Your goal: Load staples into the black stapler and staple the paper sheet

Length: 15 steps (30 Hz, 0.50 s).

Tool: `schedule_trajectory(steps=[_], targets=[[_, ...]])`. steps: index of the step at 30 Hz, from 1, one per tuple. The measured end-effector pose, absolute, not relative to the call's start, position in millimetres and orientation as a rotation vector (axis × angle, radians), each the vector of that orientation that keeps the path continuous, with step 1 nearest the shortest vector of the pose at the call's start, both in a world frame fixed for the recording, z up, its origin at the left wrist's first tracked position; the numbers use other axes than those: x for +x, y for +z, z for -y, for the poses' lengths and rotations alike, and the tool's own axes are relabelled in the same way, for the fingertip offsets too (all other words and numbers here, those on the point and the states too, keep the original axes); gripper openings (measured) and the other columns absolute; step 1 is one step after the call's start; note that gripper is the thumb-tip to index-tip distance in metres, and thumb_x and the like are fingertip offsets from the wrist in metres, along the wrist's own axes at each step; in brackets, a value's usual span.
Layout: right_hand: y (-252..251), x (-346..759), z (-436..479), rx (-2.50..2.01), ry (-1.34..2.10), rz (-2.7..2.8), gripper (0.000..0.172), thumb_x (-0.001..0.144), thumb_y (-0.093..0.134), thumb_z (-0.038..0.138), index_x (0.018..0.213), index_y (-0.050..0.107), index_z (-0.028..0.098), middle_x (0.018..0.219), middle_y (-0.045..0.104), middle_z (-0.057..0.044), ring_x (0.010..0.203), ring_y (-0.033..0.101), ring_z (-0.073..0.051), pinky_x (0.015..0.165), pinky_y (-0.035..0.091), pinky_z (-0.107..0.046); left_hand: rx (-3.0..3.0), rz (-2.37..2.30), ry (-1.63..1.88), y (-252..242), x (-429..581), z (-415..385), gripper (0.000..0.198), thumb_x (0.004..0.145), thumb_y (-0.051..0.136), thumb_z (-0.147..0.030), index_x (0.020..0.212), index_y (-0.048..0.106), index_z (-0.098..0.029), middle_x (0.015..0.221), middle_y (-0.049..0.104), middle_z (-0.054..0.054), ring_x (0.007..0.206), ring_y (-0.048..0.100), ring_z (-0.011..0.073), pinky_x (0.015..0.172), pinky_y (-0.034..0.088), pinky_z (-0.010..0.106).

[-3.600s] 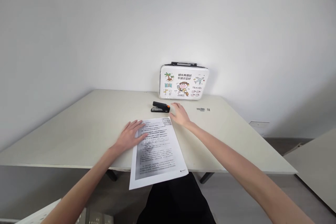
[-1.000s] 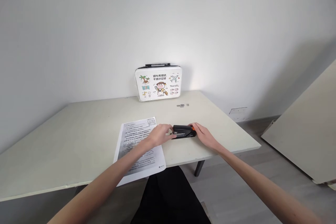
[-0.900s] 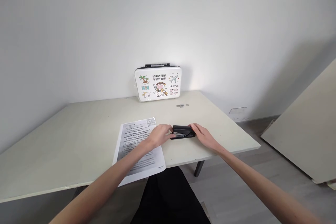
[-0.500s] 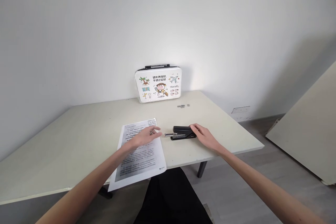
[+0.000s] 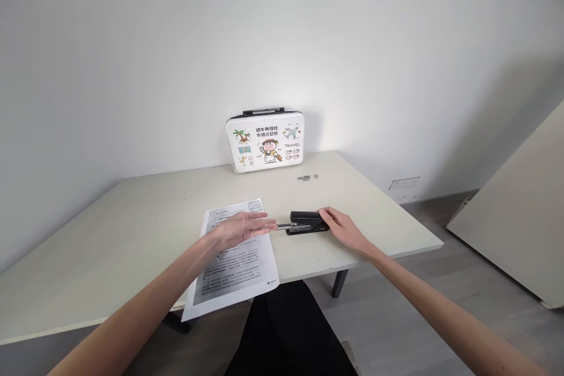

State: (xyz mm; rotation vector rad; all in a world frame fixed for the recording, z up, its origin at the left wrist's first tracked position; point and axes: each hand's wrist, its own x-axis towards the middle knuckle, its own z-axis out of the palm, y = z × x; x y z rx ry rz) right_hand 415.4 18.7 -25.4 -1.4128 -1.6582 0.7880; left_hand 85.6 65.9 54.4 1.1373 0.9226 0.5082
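Observation:
A black stapler [image 5: 308,221] lies near the table's front edge, its metal tray sticking out to the left. My right hand [image 5: 343,228] is closed around the stapler's right end. My left hand [image 5: 244,229] is over the printed sheet [image 5: 233,273], its fingers stretched out to the right. Those fingertips are at the tip of the metal tray; whether they touch it I cannot tell. The sheet's lower edge hangs past the table's front edge.
A white case [image 5: 267,142] with cartoon prints stands against the wall at the back of the table [image 5: 110,247]. Small strips of staples [image 5: 304,178] lie to its front right. A white panel [image 5: 520,211] stands at the far right.
My left hand has straightened its fingers and its fingertips have moved right, to the end of the stapler's metal tray. My right hand and the stapler have stayed in place.

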Motion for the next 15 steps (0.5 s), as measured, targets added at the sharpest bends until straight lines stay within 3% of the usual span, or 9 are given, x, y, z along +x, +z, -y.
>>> schedule_trajectory(steps=[6, 9, 12, 15], targets=[[-24.9, 416.3, -18.7, -1.416, 0.771, 1.666, 0.053, 0.104, 0.034, 0.068, 0.100, 0.065, 0.025, 0.095, 0.070, -0.004, 0.086, 0.060, -0.024, 0.081, 0.048, -0.037, 1.126, -0.932, 0.501, 54.2, 84.6, -66.4, 0.050, 0.086, 0.084, -0.030, 0.129, 0.064, -0.014, 0.146, 0.063, 0.017, 0.134, 0.063, 0.0325, 0.123, 0.044, 0.047], [-27.9, 417.3, -19.5, -1.405, 0.759, 1.670, 0.049, 0.105, 0.036, 0.065, 0.104, 0.065, 0.025, 0.103, 0.072, -0.005, 0.090, 0.064, -0.024, 0.084, 0.050, -0.038, 1.139, -0.953, 0.558, 53.6, 82.8, -64.5, 0.048, 0.089, 0.080, -0.032, 0.131, 0.063, -0.015, 0.148, 0.062, 0.016, 0.137, 0.060, 0.0327, 0.123, 0.044, 0.047], [-28.9, 408.6, -15.8, -1.362, 0.531, 1.642, 0.040, 0.104, 0.044, 0.057, 0.116, 0.064, 0.025, 0.119, 0.071, -0.009, 0.104, 0.066, -0.026, 0.091, 0.053, -0.041, 1.192, -0.987, 0.664, 54.3, 86.5, -55.1, 0.049, 0.094, 0.074, -0.039, 0.135, 0.061, -0.017, 0.148, 0.062, 0.016, 0.139, 0.058, 0.0336, 0.126, 0.037, 0.050], [-20.7, 382.0, -6.5, -1.246, 0.169, 1.689, 0.029, 0.103, 0.053, 0.048, 0.116, 0.064, 0.025, 0.120, 0.069, -0.011, 0.116, 0.062, -0.029, 0.100, 0.051, -0.045, 1.280, -1.063, 0.755, 57.1, 99.9, -38.2, 0.048, 0.096, 0.068, -0.045, 0.137, 0.060, -0.021, 0.148, 0.063, 0.014, 0.141, 0.056, 0.0331, 0.129, 0.029, 0.053]])
